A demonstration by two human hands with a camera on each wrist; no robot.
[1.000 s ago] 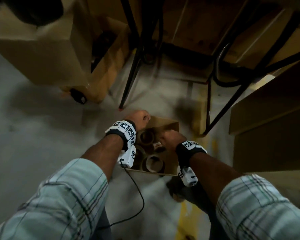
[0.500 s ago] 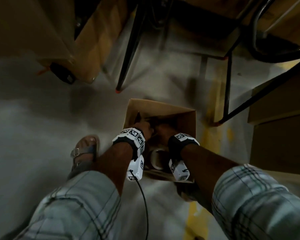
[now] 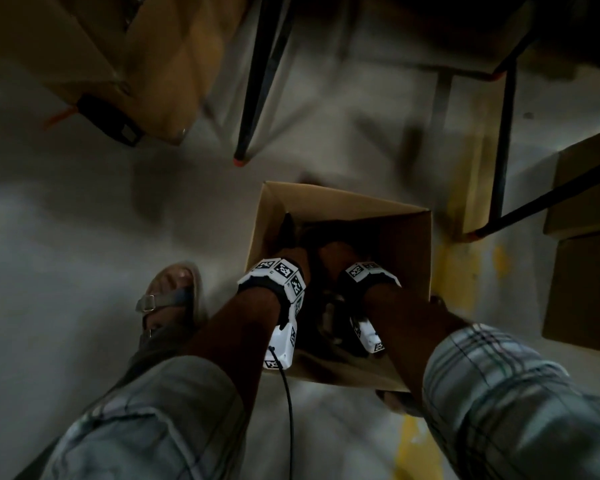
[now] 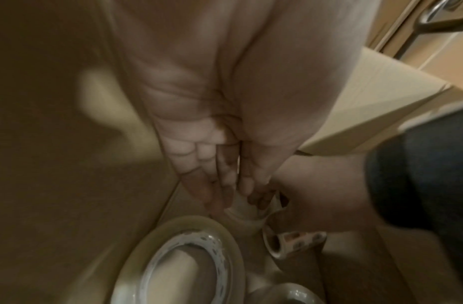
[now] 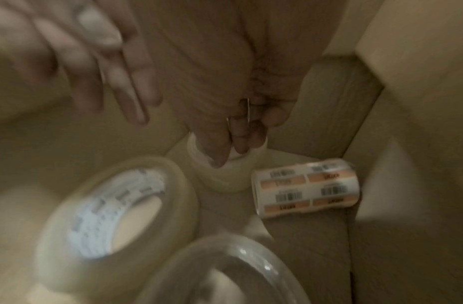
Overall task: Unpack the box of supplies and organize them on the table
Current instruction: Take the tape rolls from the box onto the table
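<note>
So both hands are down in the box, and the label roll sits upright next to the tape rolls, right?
Not quite. Both hands, left and right, are in the box, but the right wrist view shows the label roll lying on its side beside the tape rolls.

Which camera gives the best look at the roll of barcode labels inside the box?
The right wrist view: the white roll of barcode and orange labels lies on its side on the cardboard box floor, labels legible as barcodes. The left wrist view shows only its blurred end. The head view loses it in shadow.
</note>
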